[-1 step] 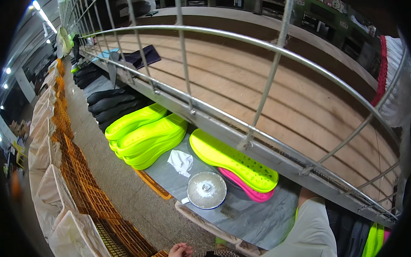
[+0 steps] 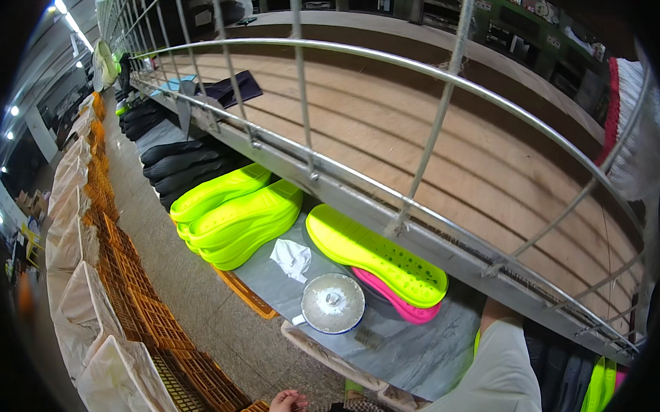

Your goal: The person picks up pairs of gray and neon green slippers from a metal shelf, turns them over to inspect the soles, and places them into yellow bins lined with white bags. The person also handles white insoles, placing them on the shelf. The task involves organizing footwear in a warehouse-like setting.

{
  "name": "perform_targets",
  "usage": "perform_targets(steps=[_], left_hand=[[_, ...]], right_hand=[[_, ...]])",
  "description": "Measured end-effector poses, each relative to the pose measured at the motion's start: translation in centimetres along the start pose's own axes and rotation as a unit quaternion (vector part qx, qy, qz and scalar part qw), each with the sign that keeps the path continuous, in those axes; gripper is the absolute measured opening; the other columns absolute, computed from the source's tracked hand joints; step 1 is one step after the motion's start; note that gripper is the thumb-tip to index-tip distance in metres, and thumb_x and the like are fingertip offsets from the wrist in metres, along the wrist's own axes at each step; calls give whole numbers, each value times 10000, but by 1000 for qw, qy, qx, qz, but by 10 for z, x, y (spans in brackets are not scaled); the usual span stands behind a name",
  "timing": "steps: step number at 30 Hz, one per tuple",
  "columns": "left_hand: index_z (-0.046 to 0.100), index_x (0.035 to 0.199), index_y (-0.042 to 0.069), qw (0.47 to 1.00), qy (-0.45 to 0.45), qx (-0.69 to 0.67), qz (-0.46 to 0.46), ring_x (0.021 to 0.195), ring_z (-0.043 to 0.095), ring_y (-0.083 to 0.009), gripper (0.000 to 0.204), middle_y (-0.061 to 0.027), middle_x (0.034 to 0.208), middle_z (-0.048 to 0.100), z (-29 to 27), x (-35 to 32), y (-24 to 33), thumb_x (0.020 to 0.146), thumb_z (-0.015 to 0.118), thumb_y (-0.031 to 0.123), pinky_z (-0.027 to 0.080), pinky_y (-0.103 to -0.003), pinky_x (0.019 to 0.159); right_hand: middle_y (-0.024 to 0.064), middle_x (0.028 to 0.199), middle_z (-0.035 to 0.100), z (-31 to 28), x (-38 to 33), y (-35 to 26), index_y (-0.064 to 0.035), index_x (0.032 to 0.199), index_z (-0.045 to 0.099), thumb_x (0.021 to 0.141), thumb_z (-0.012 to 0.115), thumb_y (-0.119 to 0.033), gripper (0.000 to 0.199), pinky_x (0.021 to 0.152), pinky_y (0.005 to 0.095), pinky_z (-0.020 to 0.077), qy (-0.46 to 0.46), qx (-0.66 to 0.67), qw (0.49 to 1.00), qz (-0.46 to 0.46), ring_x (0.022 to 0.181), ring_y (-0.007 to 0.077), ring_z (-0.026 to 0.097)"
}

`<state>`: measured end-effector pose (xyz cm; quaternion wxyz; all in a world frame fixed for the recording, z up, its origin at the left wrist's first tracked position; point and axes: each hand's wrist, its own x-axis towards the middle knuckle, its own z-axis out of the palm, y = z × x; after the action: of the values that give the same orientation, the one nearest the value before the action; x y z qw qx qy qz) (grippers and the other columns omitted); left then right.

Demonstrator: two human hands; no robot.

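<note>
At the lower edge, my left hand rests off the near side of the grey marbled tabletop, its fingers loosely curled and nothing showing in them. My right arm, in a light sleeve, reaches under the rack's rail; the hand itself is hidden there. Left of that arm lies a bright yellow-green shoe sole with small holes, overlapping a pink sole. A white enamel mug with a pale, powdery top stands nearer to me. Beside it is a crumpled white paper or cloth.
Stacked yellow-green soles and black soles line the table to the left. A metal wire rack with a wooden board spans above. Orange crates with pale liners run along the left. More soles stand at right.
The whole view has shifted very slightly. My left hand, my right arm and the things on the table keep their places.
</note>
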<state>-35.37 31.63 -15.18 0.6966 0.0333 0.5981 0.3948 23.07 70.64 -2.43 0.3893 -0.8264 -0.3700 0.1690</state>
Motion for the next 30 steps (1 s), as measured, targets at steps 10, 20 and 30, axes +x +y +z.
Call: perform_targets(steps=[10,20,30], left_hand=[[507,1116,63,993,-65,90,42,804,601,-178,239,-73,990,593,-23,-23,3,920,532,198,505,-305,659],[316,1312,83,891,-375,183,177,1123,507,-237,509,-136,1312,427,-18,-99,27,881,585,103,467,-350,851],[57,1438,178,889,-227,-210,338,1281,334,-290,560,-113,1423,277,-25,-181,75,982,382,201,290,-441,1056]], right_hand=[[116,1000,646,-101,-160,-6,-21,1029,594,823,586,-265,319,805,348,507,-248,669,682,160,832,258,629],[186,1278,502,-229,-499,-24,36,1308,390,495,533,-29,828,1016,405,396,-379,491,778,102,1174,316,505],[236,1372,260,-37,-641,-67,15,1426,114,674,677,-142,952,1076,396,221,-494,165,776,-356,1303,359,264]])
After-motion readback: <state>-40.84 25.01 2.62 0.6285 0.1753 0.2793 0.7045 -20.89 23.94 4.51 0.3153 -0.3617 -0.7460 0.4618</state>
